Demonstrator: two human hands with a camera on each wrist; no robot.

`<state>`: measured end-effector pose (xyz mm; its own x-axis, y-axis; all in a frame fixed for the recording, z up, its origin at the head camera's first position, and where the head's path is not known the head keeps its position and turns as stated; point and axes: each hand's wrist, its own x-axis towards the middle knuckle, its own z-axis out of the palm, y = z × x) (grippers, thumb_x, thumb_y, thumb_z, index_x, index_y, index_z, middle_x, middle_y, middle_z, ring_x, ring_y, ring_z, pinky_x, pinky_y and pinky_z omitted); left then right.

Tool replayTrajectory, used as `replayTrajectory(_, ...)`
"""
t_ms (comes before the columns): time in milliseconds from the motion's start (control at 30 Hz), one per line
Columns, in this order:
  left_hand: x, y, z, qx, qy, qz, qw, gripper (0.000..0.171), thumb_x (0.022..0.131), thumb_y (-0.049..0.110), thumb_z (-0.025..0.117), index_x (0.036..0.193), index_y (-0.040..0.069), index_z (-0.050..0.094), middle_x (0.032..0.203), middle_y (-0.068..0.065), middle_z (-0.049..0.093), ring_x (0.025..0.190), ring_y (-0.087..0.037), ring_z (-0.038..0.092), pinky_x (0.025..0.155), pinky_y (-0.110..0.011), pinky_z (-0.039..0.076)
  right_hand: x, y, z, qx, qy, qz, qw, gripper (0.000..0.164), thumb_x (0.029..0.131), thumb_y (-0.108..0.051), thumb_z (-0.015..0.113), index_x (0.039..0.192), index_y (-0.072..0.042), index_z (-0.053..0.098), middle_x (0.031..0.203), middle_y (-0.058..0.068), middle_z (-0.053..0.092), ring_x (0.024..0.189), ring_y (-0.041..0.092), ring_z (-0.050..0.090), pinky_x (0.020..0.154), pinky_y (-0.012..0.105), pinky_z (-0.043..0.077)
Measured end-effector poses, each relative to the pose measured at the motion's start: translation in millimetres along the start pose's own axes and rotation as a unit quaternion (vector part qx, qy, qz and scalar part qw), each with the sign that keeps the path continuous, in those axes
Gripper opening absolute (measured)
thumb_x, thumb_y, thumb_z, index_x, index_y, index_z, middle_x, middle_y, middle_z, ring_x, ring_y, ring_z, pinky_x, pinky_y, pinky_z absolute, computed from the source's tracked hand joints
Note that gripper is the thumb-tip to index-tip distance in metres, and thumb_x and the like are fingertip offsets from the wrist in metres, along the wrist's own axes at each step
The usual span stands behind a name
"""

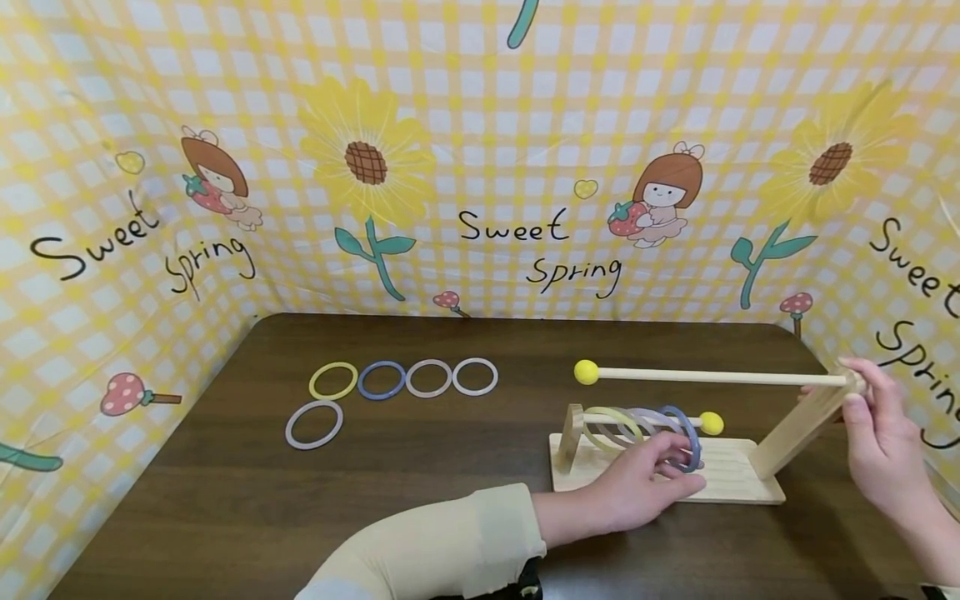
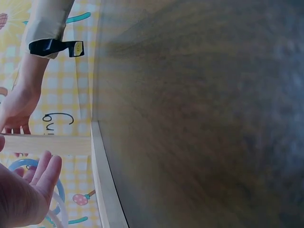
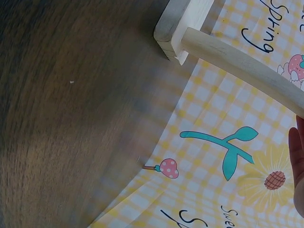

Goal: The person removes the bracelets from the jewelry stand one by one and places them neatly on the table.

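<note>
A wooden ring stand (image 1: pixel 727 467) has a tall post on the right and a short post on the left. My right hand (image 1: pixel 885 442) grips the top of the tall post, where the upper rod with a yellow ball end meets it. My left hand (image 1: pixel 637 487) is at the lower rod, its fingers at a blue ring (image 1: pixel 697 446) that hangs around that rod. A yellow-green ring (image 1: pixel 592 429) and pale rings hang further left on it. In the left wrist view, some left fingers (image 2: pixel 53 173) look fairly straight beside the blue ring; the thumb's contact is hidden.
On the dark wooden table (image 1: pixel 420 483), a yellow ring (image 1: pixel 311 382), a blue ring (image 1: pixel 362 385), a pale pinkish ring (image 1: pixel 408 383) and a white ring (image 1: pixel 455 383) lie in a row. Below the yellow one lies a pale lilac ring (image 1: pixel 288 433). A checked cloth (image 1: pixel 495 150) surrounds the table.
</note>
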<state>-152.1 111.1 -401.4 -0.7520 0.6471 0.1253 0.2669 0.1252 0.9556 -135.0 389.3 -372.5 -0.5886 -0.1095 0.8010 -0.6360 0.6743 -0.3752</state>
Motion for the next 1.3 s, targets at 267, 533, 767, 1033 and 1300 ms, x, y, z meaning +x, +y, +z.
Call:
replayTrajectory(267,4.9,0.9,5.1,-0.027,0.023,0.031,0.9989,0.018,0.096,0.012,0.062,0.110,0.001,0.059,0.090,0.006,0.066,0.072,0.003,0.060,0.064,-0.014,0.047,0,0,0,0.006,0.004,0.007,1.000,0.035,0.100,0.010,0.034,0.134,0.017,0.031,0.111,-0.027,0.058,0.096,-0.009,0.054,0.080,0.004,0.039)
replayTrajectory(533,7.7,9.8,11.6,-0.046,0.053,0.030,0.9971,0.010,0.095,0.005,0.061,0.105,0.003,0.058,0.084,-0.001,0.071,0.060,0.002,0.059,0.056,-0.015,0.046,0,-1,1,0.008,0.005,0.004,1.000,0.034,0.101,0.008,0.034,0.133,0.018,0.030,0.112,-0.026,0.058,0.095,-0.010,0.054,0.077,0.004,0.039)
replayTrajectory(767,11.6,15.6,16.6,-0.024,0.056,0.035,0.9975,0.013,0.094,0.006,0.063,0.107,0.006,0.060,0.083,0.005,0.070,0.058,0.004,0.056,0.054,-0.015,0.046,-1,-1,1,0.018,0.004,0.007,1.000,0.034,0.100,0.009,0.033,0.133,0.017,0.030,0.112,-0.024,0.058,0.096,-0.009,0.055,0.078,0.004,0.040)
replayTrajectory(1033,16.1,18.9,20.3,0.010,0.049,0.049,0.9975,0.013,0.093,0.006,0.063,0.106,0.007,0.062,0.081,0.011,0.066,0.058,0.008,0.054,0.053,-0.013,0.046,-2,-1,1,0.012,0.003,0.009,1.000,0.035,0.100,0.010,0.033,0.134,0.017,0.030,0.113,-0.027,0.058,0.096,-0.010,0.054,0.078,0.004,0.038)
replayTrajectory(1300,17.2,22.6,18.4,0.034,0.035,0.053,0.9974,0.012,0.094,0.008,0.062,0.106,0.010,0.064,0.080,0.013,0.064,0.059,0.010,0.053,0.052,-0.014,0.045,-2,-3,0,0.004,-0.007,0.019,1.000,0.036,0.100,0.011,0.031,0.136,0.015,0.029,0.114,-0.028,0.056,0.100,-0.010,0.053,0.080,0.005,0.037)
